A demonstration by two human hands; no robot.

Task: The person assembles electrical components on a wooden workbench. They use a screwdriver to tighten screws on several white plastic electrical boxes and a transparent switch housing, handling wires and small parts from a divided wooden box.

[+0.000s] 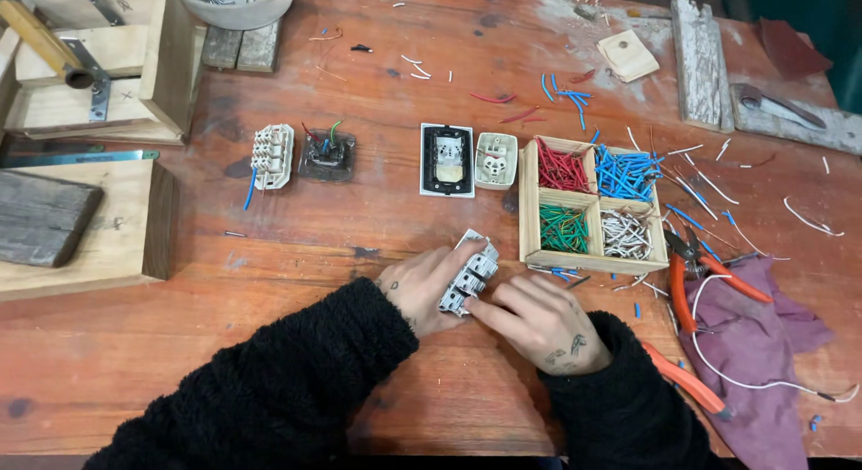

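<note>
A white and grey switch module (471, 274) lies on the wooden table just left of a divided wooden box (530, 201). My left hand (422, 286) cups the module from the left, fingers wrapped over it. My right hand (539, 322) presses against its lower right end with the fingertips. Both arms wear black fleece sleeves. The box holds red (561, 167), blue (626, 172), green (564, 228) and white (626, 234) wire pieces in separate compartments.
Other switch and socket parts (272, 156), (327, 156), (447, 159), (496, 160) lie in a row farther back. Orange-handled pliers (691, 272) and a purple cloth (763, 344) sit at right. Wooden blocks (81, 219) stand at left. Wire scraps litter the table.
</note>
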